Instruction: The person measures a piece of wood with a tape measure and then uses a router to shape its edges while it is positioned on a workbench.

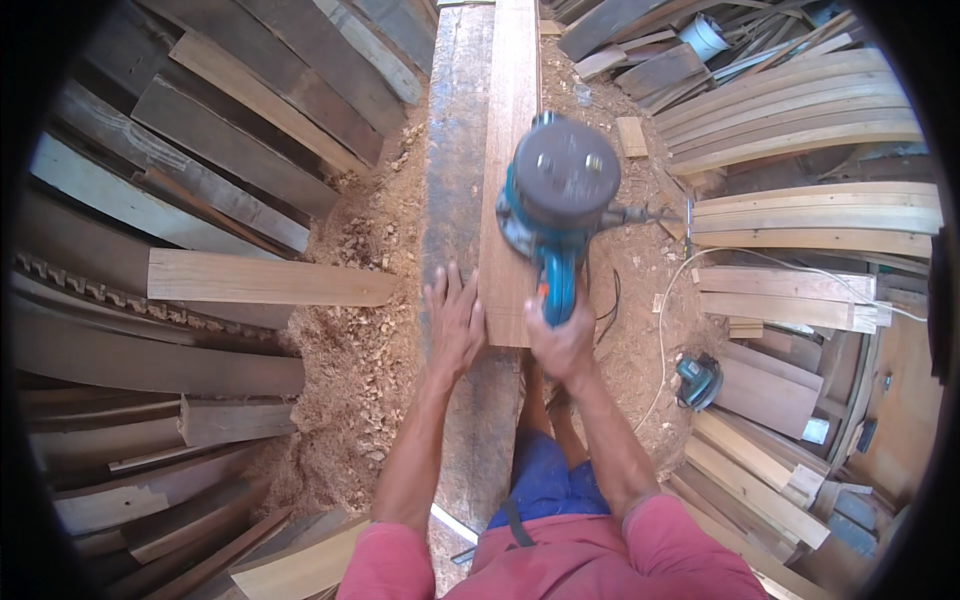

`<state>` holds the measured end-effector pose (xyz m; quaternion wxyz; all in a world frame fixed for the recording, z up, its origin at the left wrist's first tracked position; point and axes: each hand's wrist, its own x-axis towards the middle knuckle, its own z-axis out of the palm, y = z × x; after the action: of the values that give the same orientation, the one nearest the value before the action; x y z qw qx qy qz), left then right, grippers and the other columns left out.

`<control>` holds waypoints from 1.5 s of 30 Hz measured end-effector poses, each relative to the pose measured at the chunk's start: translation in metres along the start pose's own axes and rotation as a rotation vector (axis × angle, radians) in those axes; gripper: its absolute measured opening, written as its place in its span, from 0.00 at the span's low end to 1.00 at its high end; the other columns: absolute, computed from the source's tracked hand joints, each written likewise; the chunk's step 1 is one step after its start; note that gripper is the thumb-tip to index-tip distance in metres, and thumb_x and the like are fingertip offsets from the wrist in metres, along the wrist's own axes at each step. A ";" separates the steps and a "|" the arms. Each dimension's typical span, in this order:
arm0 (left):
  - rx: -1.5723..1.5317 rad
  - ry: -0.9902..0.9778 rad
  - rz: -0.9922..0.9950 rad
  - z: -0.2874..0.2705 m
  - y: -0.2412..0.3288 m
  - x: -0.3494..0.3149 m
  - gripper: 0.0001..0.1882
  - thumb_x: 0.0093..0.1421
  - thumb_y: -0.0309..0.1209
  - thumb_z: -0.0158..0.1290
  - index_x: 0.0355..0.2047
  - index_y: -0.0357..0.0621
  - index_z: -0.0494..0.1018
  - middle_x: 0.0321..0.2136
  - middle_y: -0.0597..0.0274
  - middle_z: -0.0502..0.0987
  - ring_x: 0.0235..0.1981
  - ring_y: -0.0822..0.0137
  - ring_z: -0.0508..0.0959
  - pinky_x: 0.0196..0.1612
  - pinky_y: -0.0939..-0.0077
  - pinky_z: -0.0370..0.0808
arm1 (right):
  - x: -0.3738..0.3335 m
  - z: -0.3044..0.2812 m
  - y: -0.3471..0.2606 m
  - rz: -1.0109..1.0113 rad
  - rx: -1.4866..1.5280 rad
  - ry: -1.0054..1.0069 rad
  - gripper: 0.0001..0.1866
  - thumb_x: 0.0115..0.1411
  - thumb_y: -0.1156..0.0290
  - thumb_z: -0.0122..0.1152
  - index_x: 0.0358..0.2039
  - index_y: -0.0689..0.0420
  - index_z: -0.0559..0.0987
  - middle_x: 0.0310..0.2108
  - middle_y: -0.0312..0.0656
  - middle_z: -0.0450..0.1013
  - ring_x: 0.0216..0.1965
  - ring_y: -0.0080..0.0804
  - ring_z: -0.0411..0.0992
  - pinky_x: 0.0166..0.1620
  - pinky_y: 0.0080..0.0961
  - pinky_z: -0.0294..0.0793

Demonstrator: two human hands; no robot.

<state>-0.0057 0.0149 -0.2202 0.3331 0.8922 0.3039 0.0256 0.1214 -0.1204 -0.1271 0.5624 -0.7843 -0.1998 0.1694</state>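
My right hand (563, 343) is closed round the rear handle of a teal power router (565, 185) with a round dark top. The router rests over the near part of a long reddish-brown board (508, 310), its top slightly blurred. To the left, my left hand (455, 320) lies open with fingers stretched out, against the board's left edge and over the worn wooden bench (455, 215). The router's underside and its cutting end are hidden.
Wood shavings (350, 350) cover the floor left of the bench. Stacked planks (225, 180) line both sides, one light plank (270, 278) jutting inward. At right lie a pale cord (660, 345) and a small teal power tool (698, 382). A white bucket (703, 37) stands far right.
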 end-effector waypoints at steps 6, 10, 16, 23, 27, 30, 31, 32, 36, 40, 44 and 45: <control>0.153 0.013 0.251 -0.008 -0.007 -0.058 0.27 0.68 0.35 0.49 0.66 0.39 0.67 0.72 0.41 0.59 0.75 0.41 0.53 0.76 0.42 0.45 | -0.136 -0.009 0.014 0.067 0.012 -0.063 0.21 0.56 0.73 0.68 0.48 0.64 0.72 0.30 0.46 0.74 0.28 0.36 0.75 0.34 0.36 0.76; 0.235 0.062 0.215 -0.009 0.003 -0.054 0.27 0.65 0.32 0.54 0.64 0.39 0.70 0.68 0.46 0.67 0.72 0.43 0.60 0.74 0.44 0.53 | -0.152 -0.002 0.024 0.002 -0.065 -0.015 0.22 0.55 0.72 0.69 0.48 0.66 0.73 0.31 0.49 0.72 0.30 0.43 0.75 0.37 0.38 0.75; 0.245 0.108 0.239 0.000 -0.007 -0.057 0.28 0.64 0.31 0.55 0.65 0.40 0.70 0.68 0.47 0.67 0.72 0.44 0.61 0.73 0.45 0.54 | -0.130 0.009 0.014 0.039 -0.081 -0.061 0.22 0.54 0.73 0.68 0.48 0.65 0.72 0.37 0.52 0.71 0.38 0.51 0.73 0.44 0.43 0.73; 0.221 0.105 0.224 0.002 -0.008 -0.057 0.28 0.66 0.33 0.54 0.65 0.39 0.70 0.69 0.45 0.66 0.73 0.42 0.60 0.73 0.43 0.53 | -0.097 0.019 0.006 -0.057 0.024 0.030 0.18 0.56 0.74 0.67 0.46 0.63 0.73 0.30 0.46 0.72 0.30 0.41 0.74 0.36 0.36 0.75; 0.242 0.105 0.230 0.004 -0.009 -0.057 0.28 0.65 0.32 0.55 0.66 0.40 0.69 0.70 0.47 0.65 0.73 0.45 0.59 0.74 0.45 0.52 | -0.080 0.022 0.007 -0.096 0.008 0.084 0.16 0.57 0.74 0.67 0.44 0.62 0.73 0.30 0.44 0.73 0.28 0.35 0.75 0.34 0.33 0.75; 0.258 0.108 0.231 0.005 -0.010 -0.058 0.29 0.64 0.32 0.55 0.66 0.40 0.69 0.71 0.48 0.64 0.74 0.46 0.59 0.74 0.46 0.52 | -0.070 0.024 0.011 -0.085 -0.005 0.085 0.16 0.58 0.74 0.68 0.44 0.62 0.73 0.32 0.45 0.75 0.29 0.35 0.76 0.35 0.33 0.76; 0.255 0.101 0.227 0.005 -0.010 -0.058 0.30 0.64 0.32 0.55 0.66 0.40 0.69 0.70 0.48 0.64 0.74 0.46 0.59 0.74 0.46 0.52 | -0.065 0.026 0.010 -0.084 -0.003 0.098 0.16 0.58 0.73 0.68 0.44 0.62 0.73 0.33 0.45 0.75 0.29 0.36 0.76 0.35 0.33 0.76; 0.256 0.100 0.225 0.005 -0.010 -0.058 0.30 0.64 0.32 0.55 0.66 0.40 0.69 0.70 0.48 0.64 0.74 0.46 0.59 0.74 0.46 0.52 | -0.061 0.027 0.011 -0.083 -0.002 0.097 0.16 0.58 0.73 0.68 0.44 0.62 0.73 0.33 0.45 0.75 0.29 0.36 0.76 0.35 0.33 0.76; 0.251 0.093 0.225 0.004 -0.007 -0.059 0.30 0.64 0.32 0.55 0.67 0.40 0.68 0.71 0.48 0.64 0.74 0.46 0.59 0.74 0.45 0.51 | -0.044 0.027 0.013 -0.058 0.034 0.108 0.19 0.58 0.74 0.68 0.48 0.64 0.74 0.37 0.44 0.76 0.35 0.32 0.75 0.41 0.30 0.76; 0.267 0.091 0.219 0.005 -0.009 -0.059 0.30 0.65 0.32 0.55 0.67 0.40 0.67 0.71 0.48 0.63 0.73 0.45 0.59 0.74 0.45 0.51 | -0.020 0.029 0.009 -0.080 0.088 0.104 0.21 0.59 0.75 0.67 0.53 0.65 0.74 0.41 0.42 0.75 0.40 0.28 0.75 0.46 0.26 0.76; 0.256 0.086 0.215 0.003 -0.006 -0.059 0.30 0.66 0.32 0.54 0.67 0.40 0.67 0.71 0.48 0.64 0.73 0.45 0.59 0.74 0.45 0.52 | 0.014 0.030 0.021 -0.203 -0.021 0.155 0.21 0.57 0.73 0.68 0.49 0.63 0.73 0.37 0.47 0.76 0.35 0.37 0.77 0.41 0.34 0.77; 0.258 0.089 0.208 0.002 -0.007 -0.060 0.29 0.66 0.31 0.54 0.67 0.39 0.67 0.70 0.47 0.64 0.73 0.45 0.60 0.74 0.45 0.52 | 0.024 0.033 0.022 -0.124 0.010 0.134 0.21 0.56 0.73 0.67 0.49 0.63 0.73 0.37 0.47 0.76 0.35 0.37 0.77 0.41 0.35 0.77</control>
<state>-0.0580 -0.0153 -0.2167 0.1976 0.9522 0.2251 0.0604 0.1290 -0.0879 -0.1593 0.5878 -0.7771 -0.2092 0.0826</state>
